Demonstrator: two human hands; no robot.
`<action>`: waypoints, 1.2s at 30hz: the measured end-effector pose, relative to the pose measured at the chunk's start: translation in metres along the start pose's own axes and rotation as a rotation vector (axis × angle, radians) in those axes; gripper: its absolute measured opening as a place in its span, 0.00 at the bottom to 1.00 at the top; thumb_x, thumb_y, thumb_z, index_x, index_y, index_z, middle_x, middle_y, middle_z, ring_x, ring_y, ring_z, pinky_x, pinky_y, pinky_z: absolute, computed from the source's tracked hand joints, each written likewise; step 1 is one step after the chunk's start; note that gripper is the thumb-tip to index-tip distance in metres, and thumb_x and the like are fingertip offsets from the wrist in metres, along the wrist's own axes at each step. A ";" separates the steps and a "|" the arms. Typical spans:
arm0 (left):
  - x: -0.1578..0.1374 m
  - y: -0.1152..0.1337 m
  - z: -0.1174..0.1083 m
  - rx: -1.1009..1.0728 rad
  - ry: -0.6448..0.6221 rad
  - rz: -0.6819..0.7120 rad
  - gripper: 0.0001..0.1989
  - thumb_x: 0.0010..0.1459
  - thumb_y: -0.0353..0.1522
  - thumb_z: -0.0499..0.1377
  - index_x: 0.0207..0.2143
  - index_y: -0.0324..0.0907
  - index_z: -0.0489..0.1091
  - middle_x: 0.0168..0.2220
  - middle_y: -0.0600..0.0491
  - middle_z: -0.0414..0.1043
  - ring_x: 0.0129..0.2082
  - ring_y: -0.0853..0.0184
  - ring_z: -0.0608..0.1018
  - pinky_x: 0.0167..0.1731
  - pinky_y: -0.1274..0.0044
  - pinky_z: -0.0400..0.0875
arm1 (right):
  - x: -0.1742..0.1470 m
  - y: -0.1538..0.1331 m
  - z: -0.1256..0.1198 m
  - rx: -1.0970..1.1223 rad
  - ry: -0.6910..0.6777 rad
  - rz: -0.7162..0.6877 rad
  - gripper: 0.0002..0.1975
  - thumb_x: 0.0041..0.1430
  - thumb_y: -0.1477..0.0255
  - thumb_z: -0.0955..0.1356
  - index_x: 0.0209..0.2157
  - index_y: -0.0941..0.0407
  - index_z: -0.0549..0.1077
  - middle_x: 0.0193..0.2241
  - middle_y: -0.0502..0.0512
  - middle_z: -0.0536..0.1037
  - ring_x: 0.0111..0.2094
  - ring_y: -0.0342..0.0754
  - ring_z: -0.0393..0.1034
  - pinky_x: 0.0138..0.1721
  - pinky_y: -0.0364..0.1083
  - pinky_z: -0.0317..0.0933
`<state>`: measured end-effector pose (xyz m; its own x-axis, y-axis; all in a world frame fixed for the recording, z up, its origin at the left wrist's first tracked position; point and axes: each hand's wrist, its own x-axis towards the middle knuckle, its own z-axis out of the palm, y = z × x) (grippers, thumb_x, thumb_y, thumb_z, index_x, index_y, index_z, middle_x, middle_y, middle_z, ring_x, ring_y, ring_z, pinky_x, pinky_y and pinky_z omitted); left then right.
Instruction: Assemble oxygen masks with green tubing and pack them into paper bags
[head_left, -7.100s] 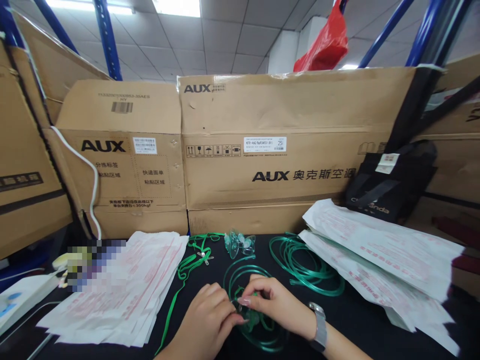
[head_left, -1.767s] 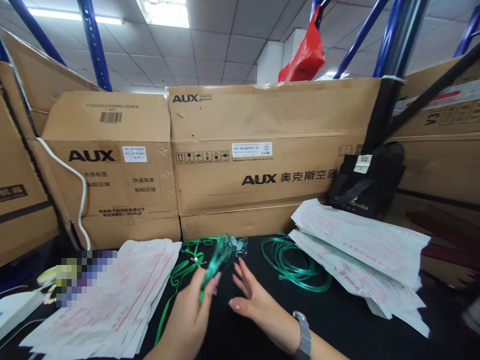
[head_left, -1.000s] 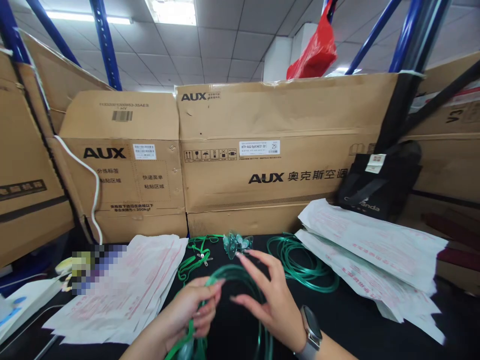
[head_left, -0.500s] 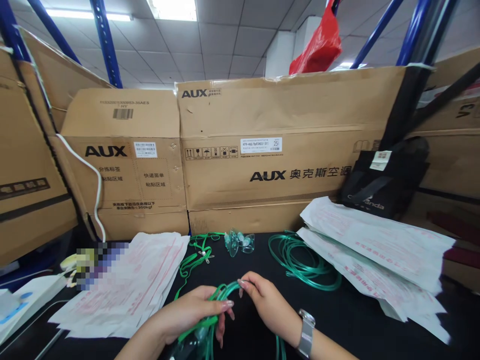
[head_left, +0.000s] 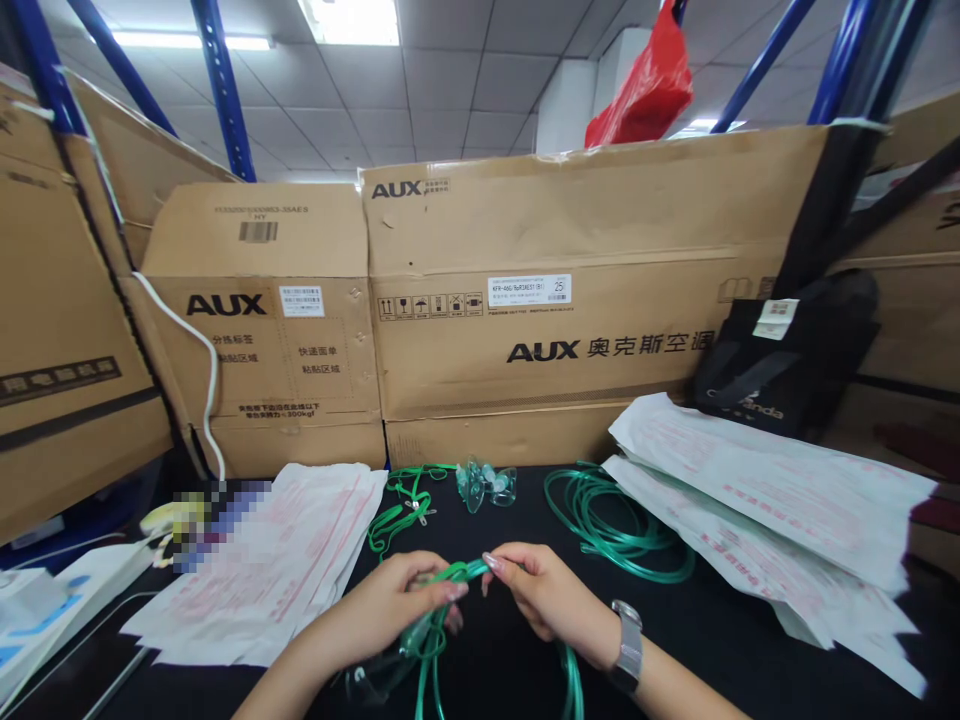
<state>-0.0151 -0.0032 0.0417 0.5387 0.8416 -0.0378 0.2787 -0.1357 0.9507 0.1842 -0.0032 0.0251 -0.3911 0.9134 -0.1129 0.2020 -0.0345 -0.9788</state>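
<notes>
My left hand is closed around a bunch of green clear tubing and a green elastic strap. Below its palm hangs a clear mask, partly hidden by the hand and cut off by dim light. My right hand, with a watch on its wrist, pinches the same tubing just right of the left fingers. From there the tubing loops down past the lower frame edge. Beyond the hands lie loose green elastic straps, small clear green mask parts and a loose coil of green tubing.
White printed paper pouches lie in a stack on the left, and more pouches on the right. Cardboard boxes wall off the back. A black bag hangs at right; a white power strip sits at left.
The view has shifted slightly, so the surroundings sit a little farther right. My hands stay close together on the tubing; the upper loop between them looks flatter, and the mask hangs more visibly below.
</notes>
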 end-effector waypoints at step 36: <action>0.011 -0.031 -0.028 -0.853 0.407 -0.249 0.09 0.49 0.21 0.58 0.35 0.33 0.68 0.32 0.46 0.76 0.33 0.67 0.78 0.32 0.82 0.74 | 0.011 0.012 -0.032 0.417 0.181 0.081 0.16 0.46 0.58 0.66 0.25 0.57 0.64 0.11 0.37 0.48 0.11 0.32 0.36 0.11 0.35 0.30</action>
<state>-0.0400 0.0242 0.0206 0.1826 0.9327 -0.3109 -0.4080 0.3596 0.8392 0.2106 0.0195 0.0174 -0.2187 0.9559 -0.1961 -0.1673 -0.2347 -0.9575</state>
